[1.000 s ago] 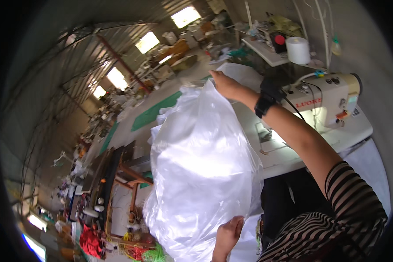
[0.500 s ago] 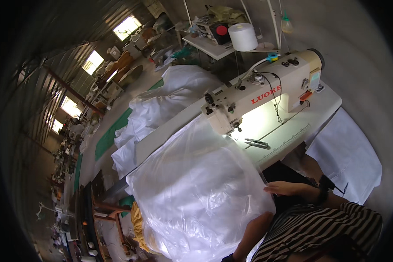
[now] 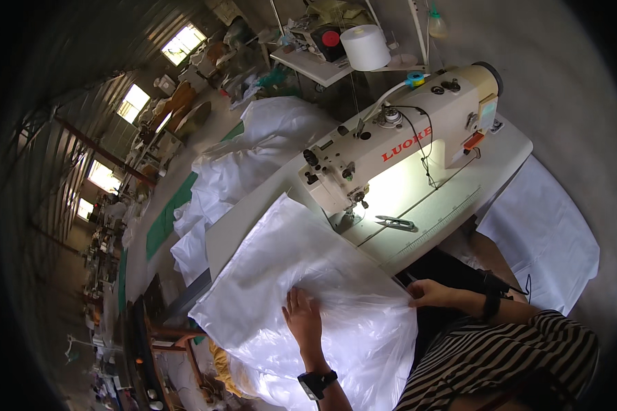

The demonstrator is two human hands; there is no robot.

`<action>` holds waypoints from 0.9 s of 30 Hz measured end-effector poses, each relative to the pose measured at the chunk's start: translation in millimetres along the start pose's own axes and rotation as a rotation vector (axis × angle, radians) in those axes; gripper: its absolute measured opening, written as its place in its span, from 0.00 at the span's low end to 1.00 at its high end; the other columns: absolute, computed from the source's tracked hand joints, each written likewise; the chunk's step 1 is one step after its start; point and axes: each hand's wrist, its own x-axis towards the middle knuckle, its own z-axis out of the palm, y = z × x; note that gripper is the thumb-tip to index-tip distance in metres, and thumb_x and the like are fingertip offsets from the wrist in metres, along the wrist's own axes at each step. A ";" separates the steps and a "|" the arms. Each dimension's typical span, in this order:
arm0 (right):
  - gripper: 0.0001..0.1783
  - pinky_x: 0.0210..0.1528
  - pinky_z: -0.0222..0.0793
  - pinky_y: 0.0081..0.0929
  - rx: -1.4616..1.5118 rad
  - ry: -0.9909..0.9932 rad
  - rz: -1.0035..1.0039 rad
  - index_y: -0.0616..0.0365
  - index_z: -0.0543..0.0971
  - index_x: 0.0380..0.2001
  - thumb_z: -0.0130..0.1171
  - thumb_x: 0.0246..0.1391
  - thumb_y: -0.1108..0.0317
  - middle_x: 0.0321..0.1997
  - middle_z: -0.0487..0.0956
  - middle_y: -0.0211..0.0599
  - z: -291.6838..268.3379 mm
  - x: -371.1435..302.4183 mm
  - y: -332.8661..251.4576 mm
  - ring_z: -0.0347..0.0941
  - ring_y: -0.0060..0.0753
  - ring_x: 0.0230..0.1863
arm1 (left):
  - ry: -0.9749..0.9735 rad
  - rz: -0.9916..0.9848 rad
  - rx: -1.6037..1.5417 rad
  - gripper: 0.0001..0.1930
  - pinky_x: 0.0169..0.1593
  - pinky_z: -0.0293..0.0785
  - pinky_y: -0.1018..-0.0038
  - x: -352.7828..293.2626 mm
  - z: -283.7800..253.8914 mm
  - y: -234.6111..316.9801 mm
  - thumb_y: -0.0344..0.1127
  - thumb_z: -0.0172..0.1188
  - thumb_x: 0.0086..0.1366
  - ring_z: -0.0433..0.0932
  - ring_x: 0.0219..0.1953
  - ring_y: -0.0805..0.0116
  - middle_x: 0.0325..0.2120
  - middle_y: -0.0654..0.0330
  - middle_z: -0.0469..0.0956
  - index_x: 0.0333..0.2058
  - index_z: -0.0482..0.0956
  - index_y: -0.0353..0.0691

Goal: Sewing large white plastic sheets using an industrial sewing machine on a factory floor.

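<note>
Over the near edge of the desk (image 3: 507,154), the two hands are set apart on a white sheet (image 3: 267,253): the left hand (image 3: 301,318) lies on it with fingers extended, while the right hand (image 3: 432,293) pinches its right edge between thumb and fingers. Each wrist wears a dark band. The sheet hangs toward the person, its far corner on the desk just beside the needle end of a sewing machine (image 3: 439,113). Under the machine's light, small scissors (image 3: 397,224) lie near the sheet. Left of the machine sits rumpled white cloth (image 3: 247,154); behind it stands a large thread cone (image 3: 365,48).
</note>
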 end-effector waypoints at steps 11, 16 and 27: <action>0.32 0.39 0.68 0.32 -0.388 0.085 0.057 0.69 0.80 0.37 0.55 0.62 0.43 0.32 0.81 0.43 24.6 27.0 4.9 0.74 0.30 0.35 | 0.153 0.168 -0.111 0.27 0.68 0.51 0.43 195.6 46.6 18.3 0.49 0.50 0.70 0.56 0.70 0.52 0.68 0.55 0.61 0.64 0.66 0.43; 0.27 0.47 0.71 0.29 -0.348 0.006 0.129 0.66 0.81 0.44 0.61 0.60 0.48 0.38 0.83 0.42 15.9 -2.8 -39.6 0.78 0.29 0.41 | -0.030 0.162 -0.050 0.33 0.70 0.41 0.42 247.0 93.3 11.3 0.56 0.48 0.69 0.49 0.73 0.54 0.70 0.58 0.55 0.67 0.60 0.44; 0.10 0.39 0.73 0.38 -0.913 0.360 -0.362 0.48 0.81 0.37 0.65 0.54 0.59 0.38 0.80 0.34 -16.5 -52.3 -70.1 0.78 0.42 0.37 | -0.020 0.395 -0.319 0.29 0.70 0.42 0.42 272.1 124.2 45.5 0.48 0.51 0.67 0.56 0.70 0.54 0.65 0.55 0.64 0.65 0.66 0.47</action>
